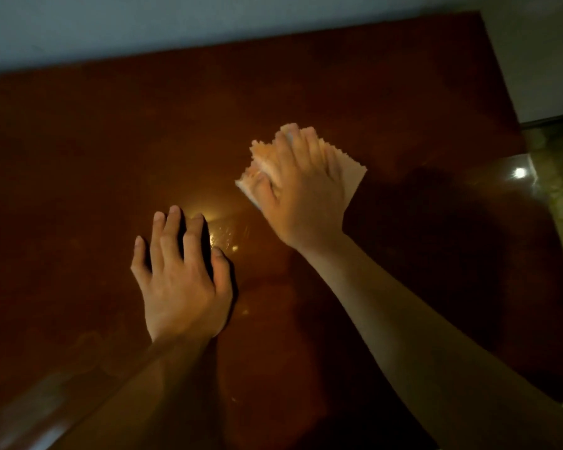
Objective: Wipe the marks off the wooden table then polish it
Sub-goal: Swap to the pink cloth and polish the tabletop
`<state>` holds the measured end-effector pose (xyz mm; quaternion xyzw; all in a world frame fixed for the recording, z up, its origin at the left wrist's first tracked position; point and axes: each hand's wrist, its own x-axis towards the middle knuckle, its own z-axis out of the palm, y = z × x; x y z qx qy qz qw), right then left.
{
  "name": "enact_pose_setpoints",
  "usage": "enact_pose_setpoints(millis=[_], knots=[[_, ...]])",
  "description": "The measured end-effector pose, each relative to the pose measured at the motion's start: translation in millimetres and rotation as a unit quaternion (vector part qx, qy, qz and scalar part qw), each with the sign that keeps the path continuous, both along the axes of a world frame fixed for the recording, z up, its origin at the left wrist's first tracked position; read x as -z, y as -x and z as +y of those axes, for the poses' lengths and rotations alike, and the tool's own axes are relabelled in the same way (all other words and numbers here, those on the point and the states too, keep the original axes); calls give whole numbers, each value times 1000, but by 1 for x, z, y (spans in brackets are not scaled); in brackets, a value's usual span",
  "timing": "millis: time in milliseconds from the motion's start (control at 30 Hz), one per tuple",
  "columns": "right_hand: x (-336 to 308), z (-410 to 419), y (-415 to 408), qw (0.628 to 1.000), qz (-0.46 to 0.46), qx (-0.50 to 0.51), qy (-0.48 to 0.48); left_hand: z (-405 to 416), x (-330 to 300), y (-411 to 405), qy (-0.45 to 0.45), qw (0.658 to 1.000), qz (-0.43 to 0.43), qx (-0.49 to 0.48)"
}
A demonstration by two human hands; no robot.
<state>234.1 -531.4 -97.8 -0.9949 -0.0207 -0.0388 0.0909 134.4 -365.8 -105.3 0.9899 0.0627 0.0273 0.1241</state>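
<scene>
Dark glossy wooden worktop (111, 157), dim room, pale wall (143, 24) along far edge, shiny floor (553, 177) past right edge. Left hand (179, 277) flat, fingers spread, resting mid-worktop beside a glare patch. Right hand (301, 193) presses a pale cloth (351, 180) on the worktop toward the right edge, fingers extended over it. No legible writing.
</scene>
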Motion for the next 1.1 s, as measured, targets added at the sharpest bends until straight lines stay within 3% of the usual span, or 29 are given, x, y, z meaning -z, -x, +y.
enact_pose_setpoints(millis=[200,433,600,767,967,1100], knots=[[0,-4,-4,994,9,105,35,0,-1,0,5,1000,1,1],[1,-20,11,998,35,0,46,0,-4,-1,7,1000,10,1],[1,-7,13,992,19,114,41,-1,-4,-1,14,1000,5,1],[1,-8,27,997,38,-60,37,-1,-6,0,11,1000,7,1],[1,-20,-2,995,20,93,37,-1,-4,0,4,1000,9,6],[4,16,48,1000,0,-6,-10,0,-2,0,-4,1000,8,5]])
